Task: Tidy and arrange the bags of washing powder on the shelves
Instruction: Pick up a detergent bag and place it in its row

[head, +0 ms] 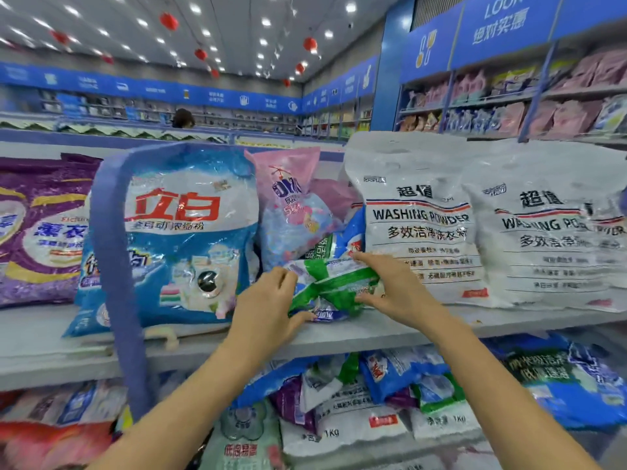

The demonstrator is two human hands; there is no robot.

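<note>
I see the gap between the blue bag [190, 232] and the white bag [417, 212] plugged by a crumpled green bag [334, 283], a pink bag [291, 201] closing its far side. The bare near strip of the shelf [390, 329] is open, though a blue strap [110, 252] hangs across it at left.

A crumpled green-and-white bag [334, 283] lies at the upper shelf's [373, 330] near edge, between an upright blue bag [190, 239] on its left and two upright white bags [417, 215] on its right; a pink bag [291, 205] leans behind it.
</note>
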